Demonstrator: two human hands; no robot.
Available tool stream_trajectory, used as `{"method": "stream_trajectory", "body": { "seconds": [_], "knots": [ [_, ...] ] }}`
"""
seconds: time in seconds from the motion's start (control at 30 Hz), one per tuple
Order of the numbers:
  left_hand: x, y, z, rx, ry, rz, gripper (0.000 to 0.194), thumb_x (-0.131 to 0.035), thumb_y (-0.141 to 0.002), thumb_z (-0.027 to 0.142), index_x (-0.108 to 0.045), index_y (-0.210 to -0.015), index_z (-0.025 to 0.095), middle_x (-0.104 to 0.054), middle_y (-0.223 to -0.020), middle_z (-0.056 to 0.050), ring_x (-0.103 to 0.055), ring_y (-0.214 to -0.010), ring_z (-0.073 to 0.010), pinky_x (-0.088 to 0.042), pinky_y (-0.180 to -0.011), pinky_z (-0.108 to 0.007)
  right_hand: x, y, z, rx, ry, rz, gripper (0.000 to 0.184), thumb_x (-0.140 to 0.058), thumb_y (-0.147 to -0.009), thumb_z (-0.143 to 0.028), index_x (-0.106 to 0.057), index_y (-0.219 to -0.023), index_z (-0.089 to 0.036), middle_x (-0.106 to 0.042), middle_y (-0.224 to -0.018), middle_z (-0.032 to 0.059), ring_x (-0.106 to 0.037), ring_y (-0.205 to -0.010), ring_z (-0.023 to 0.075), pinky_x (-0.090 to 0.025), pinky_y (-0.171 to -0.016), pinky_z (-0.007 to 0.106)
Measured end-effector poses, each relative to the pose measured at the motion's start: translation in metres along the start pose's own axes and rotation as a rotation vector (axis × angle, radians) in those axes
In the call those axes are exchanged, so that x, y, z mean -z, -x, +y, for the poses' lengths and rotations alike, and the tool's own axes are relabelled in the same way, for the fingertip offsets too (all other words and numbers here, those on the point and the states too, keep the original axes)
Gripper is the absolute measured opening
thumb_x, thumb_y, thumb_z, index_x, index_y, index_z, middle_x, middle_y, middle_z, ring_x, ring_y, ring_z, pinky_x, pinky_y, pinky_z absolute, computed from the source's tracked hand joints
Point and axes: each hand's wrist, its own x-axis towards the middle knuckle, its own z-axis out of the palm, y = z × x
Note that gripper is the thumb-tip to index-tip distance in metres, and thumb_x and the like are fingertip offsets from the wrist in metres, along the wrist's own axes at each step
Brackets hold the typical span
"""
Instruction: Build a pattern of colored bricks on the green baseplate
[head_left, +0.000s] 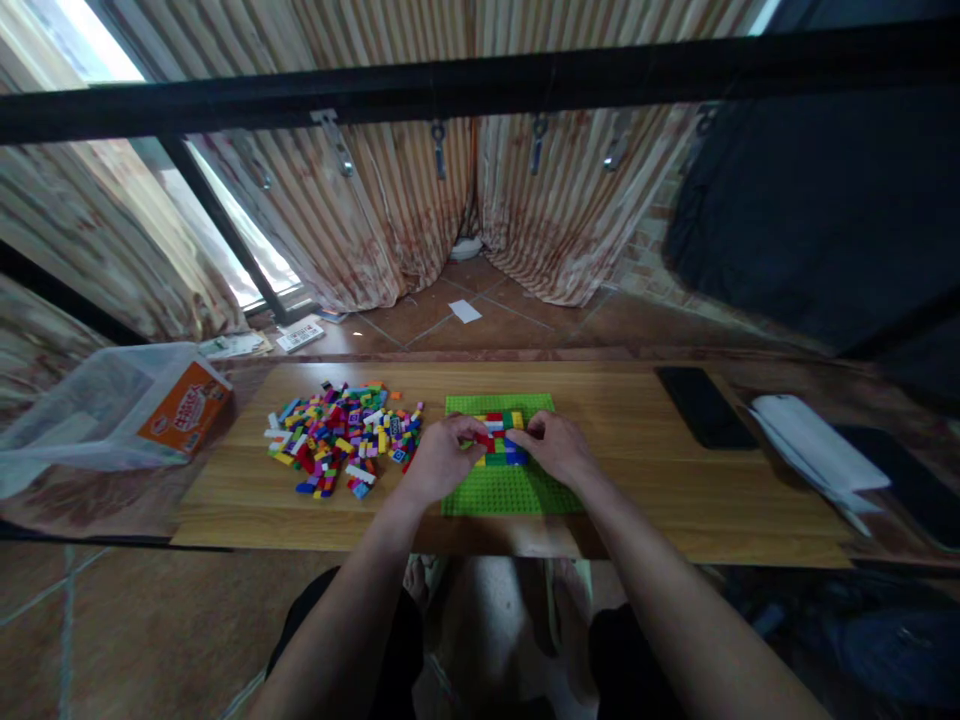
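Note:
On the wooden board lies a green studded baseplate (506, 492). Near its middle stands a block of toy bricks (496, 459) in red, yellow, green, blue and white. My left hand (442, 460) is at the left side of this block, thumb and fingers closed on a small red brick (486, 440) at its surface. From the right, my right hand (556, 446) reaches in with its fingers bent together against the block's right side, by a blue brick. What its fingertips hold, if anything, is too small to make out.
A heap of loose bricks (341, 435) in many colours covers the board's left part. A black phone (705, 407) lies at the right, beside a white pouch-like thing (814, 445). A clear plastic bin (97, 405) with an orange label stands left. A dark bar (480, 86) crosses above.

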Motion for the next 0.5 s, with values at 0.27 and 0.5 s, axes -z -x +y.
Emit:
{"method": "stream_trajectory", "body": {
  "seconds": [0.27, 0.5],
  "knots": [
    [-0.001, 0.000, 0.003, -0.037, -0.108, -0.035, 0.025, -0.061, -0.076, 0.006, -0.072, -0.095, 0.019, -0.072, -0.092, -0.003, -0.065, -0.086, -0.0158, -0.051, -0.082, -0.029, 0.011, -0.007, 0.019, 0.071, -0.243, -0.116, 0.031, -0.058, -0.082, -0.046, -0.068, -0.080, -0.017, -0.071, -0.080, 0.0062, -0.061, -0.074, 0.0186, -0.042, -0.066, 0.030],
    [-0.015, 0.004, 0.008, -0.039, -0.266, 0.008, 0.020, -0.065, -0.078, 0.012, -0.073, -0.094, 0.023, -0.073, -0.100, -0.001, -0.063, -0.098, -0.0198, -0.047, -0.096, -0.037, 0.009, -0.008, 0.028, 0.071, -0.331, -0.120, 0.024, -0.068, -0.072, -0.041, -0.067, -0.076, -0.018, -0.069, -0.074, 0.0031, -0.060, -0.069, 0.0169, -0.043, -0.065, 0.029]
  ]
}}
